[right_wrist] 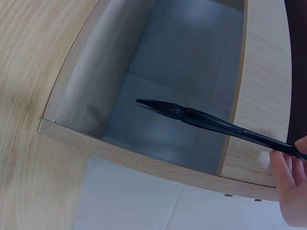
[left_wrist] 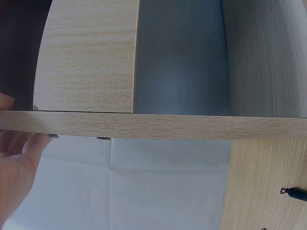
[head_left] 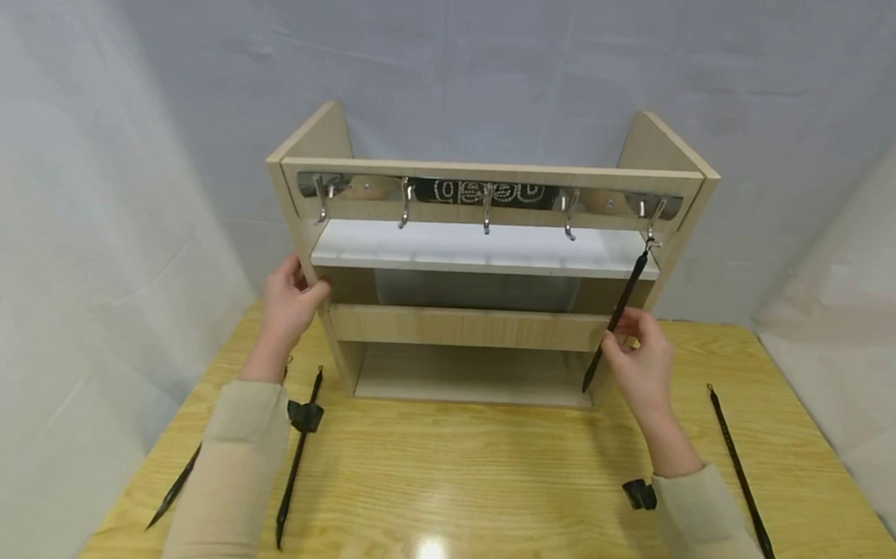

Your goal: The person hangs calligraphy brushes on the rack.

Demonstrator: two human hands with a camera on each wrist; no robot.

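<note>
A small wooden shelf (head_left: 461, 327) stands on the table, with a metal rail of several hooks along its top. At the rightmost hook (head_left: 651, 223), the cord loop of a black calligraphy brush (head_left: 631, 286) meets the metal, and the brush slants down to the left. My right hand (head_left: 645, 361) pinches its handle between thumb and fingers. In the right wrist view the dark bristle tip of the brush (right_wrist: 160, 107) points away from the hand. My left hand (head_left: 287, 306) grips the shelf's left side panel, thumb inside and fingers outside.
Left of the shelf lie two more brushes, one (head_left: 294, 473) in plain sight and another (head_left: 174, 486) partly hidden by the left sleeve. A further brush (head_left: 740, 476) lies right of the right arm. Pale curtains (head_left: 495, 65) surround the wooden table (head_left: 439, 479).
</note>
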